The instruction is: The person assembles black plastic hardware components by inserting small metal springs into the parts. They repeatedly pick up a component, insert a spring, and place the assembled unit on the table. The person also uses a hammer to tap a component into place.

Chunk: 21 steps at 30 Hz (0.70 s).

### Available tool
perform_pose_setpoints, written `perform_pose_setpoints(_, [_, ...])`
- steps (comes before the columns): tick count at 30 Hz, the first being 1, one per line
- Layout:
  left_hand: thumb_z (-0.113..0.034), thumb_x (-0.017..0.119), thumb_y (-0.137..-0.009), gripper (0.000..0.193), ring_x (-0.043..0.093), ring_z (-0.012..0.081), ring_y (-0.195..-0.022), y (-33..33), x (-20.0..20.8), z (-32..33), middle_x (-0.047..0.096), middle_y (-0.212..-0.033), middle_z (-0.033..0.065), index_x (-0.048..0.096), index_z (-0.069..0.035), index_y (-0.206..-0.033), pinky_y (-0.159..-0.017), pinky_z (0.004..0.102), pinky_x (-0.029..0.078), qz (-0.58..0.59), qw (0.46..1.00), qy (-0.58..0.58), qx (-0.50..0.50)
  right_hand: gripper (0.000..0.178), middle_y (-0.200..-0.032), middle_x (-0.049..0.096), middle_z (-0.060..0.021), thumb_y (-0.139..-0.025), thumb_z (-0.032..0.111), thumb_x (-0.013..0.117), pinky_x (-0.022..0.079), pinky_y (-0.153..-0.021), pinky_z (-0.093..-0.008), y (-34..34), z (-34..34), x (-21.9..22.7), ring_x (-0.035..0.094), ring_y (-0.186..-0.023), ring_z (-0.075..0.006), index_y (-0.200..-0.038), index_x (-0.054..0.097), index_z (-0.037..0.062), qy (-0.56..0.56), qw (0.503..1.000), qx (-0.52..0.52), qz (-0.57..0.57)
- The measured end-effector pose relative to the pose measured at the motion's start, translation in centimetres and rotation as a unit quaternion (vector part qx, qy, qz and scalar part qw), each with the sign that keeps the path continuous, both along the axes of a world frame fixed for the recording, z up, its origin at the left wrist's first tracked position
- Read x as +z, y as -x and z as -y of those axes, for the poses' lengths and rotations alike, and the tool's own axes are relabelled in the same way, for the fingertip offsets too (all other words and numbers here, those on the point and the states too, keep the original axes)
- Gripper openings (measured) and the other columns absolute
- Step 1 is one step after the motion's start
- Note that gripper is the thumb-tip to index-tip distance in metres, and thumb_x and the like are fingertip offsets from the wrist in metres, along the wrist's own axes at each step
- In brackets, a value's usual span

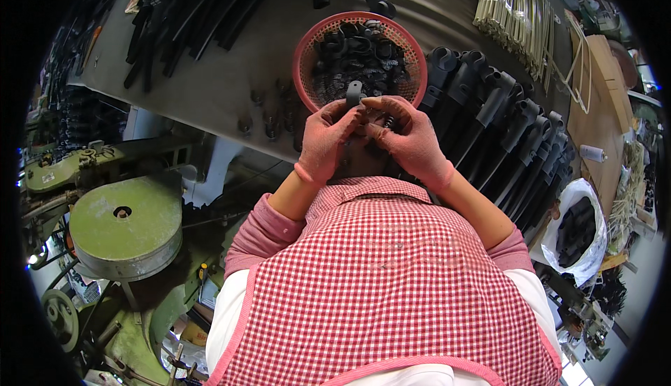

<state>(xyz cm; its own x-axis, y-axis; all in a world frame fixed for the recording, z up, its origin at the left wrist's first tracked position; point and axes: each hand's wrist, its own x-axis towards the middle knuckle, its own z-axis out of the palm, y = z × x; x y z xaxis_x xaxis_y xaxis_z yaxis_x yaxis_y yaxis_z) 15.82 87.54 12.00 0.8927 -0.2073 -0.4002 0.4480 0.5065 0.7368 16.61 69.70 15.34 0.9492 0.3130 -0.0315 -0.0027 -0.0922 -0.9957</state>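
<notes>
My left hand (323,143), in a pinkish-red glove, pinches a small dark grey bracket (355,91) with a rounded top and a hole. My right hand (414,143), gloved alike, closes its fingertips on the bracket's right side. A small coiled piece like a spring (388,122) shows at the right fingers; whether they grip it is unclear. Just beyond both hands stands a red plastic basket (421,61) full of black curved parts (356,54). Left of the hands, several small dark metal pieces (271,127) stand on the table.
Black tubular parts with forked heads (489,106) lie in a row at right. More black tubes (203,9) fill the far left. A bundle of pale rods (514,16) lies far right, above a white bag (590,246). A green machine (126,222) stands left of me.
</notes>
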Motion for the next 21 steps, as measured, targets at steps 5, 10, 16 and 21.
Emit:
perform_pose_setpoints(5, [-0.011,0.056,-0.102,0.023,0.067,0.0124,-0.086,0.8,0.4,0.4,0.068,-0.099,0.0064,0.062,0.003,-0.119,-0.073,0.0264,0.059,0.007,1.000,-0.015,-0.016,0.021,-0.105,0.064,-0.0019,-0.093,0.005,0.068,0.054,-0.075,-0.0226,0.5,-0.5,-0.4,0.065,-0.091,-0.0097,-0.113,0.069,-0.0021,0.011,0.997,-0.054,-0.060])
perform_pose_setpoints(10, [-0.007,0.054,-0.102,0.015,0.063,0.0095,-0.084,1.5,-0.2,-0.3,0.065,-0.095,0.0035,0.058,0.000,-0.115,-0.072,0.0241,0.054,0.134,0.989,-0.067,-0.011,0.018,-0.095,0.069,-0.0053,-0.091,0.007,0.068,0.054,-0.072,-0.0231,0.5,0.1,0.1,0.066,-0.084,-0.0103,-0.107,0.071,-0.0019,0.004,0.994,-0.023,-0.104])
perform_pose_setpoints(16, [-0.008,0.053,-0.103,0.015,0.061,0.0076,-0.084,2.8,-1.8,-2.5,0.064,-0.097,0.0029,0.055,-0.002,-0.116,-0.075,0.0233,0.052,0.121,0.988,-0.026,-0.094,0.025,-0.092,0.071,-0.0034,-0.090,0.012,0.073,0.052,-0.071,-0.0215,1.1,-0.5,-0.1,0.063,-0.077,-0.0074,-0.110,0.069,-0.0023,-0.030,0.973,-0.056,-0.220])
perform_pose_setpoints(21, [-0.010,0.053,-0.103,0.026,0.058,0.0088,-0.103,4.6,-3.2,-0.9,0.059,-0.117,0.0049,0.050,-0.002,-0.127,-0.092,0.0246,0.050,0.085,0.996,0.000,-0.009,0.043,-0.089,0.066,-0.0078,-0.074,0.015,0.083,0.054,-0.073,-0.0291,2.6,-1.2,-2.1,0.066,-0.079,-0.0175,-0.110,0.066,-0.0018,0.117,0.992,0.030,0.028])
